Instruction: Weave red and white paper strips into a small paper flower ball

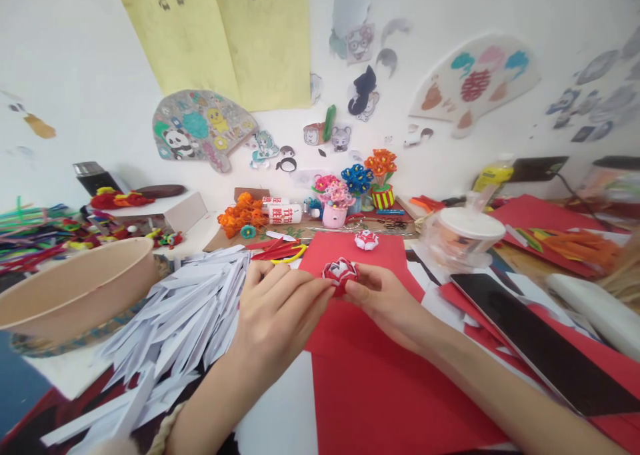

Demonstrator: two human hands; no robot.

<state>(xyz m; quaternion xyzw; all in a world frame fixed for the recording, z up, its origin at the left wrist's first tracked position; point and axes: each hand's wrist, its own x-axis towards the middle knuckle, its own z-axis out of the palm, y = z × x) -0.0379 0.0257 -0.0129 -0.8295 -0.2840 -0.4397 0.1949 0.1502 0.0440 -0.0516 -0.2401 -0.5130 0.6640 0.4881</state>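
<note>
Between my two hands is a small red and white folded paper flower (341, 270), held just above red paper. My left hand (285, 301) pinches its left side with the fingertips. On the opposite side, the thumb and fingers of my right hand (383, 298) close on it. A second red and white paper flower (367, 239) rests farther back on the red paper sheets (360, 381). Left of my left hand lies a large heap of white folded paper strips (185, 315). Yellow-handled scissors (290, 253) lie just beyond that hand.
A beige round basin (80, 281) stands at the left. To the right are a black phone or tablet (540, 335) and a lidded cup (470, 231). Pipe-cleaner flowers in pots (336, 201) line the back by the wall, beside orange flowers (243, 215).
</note>
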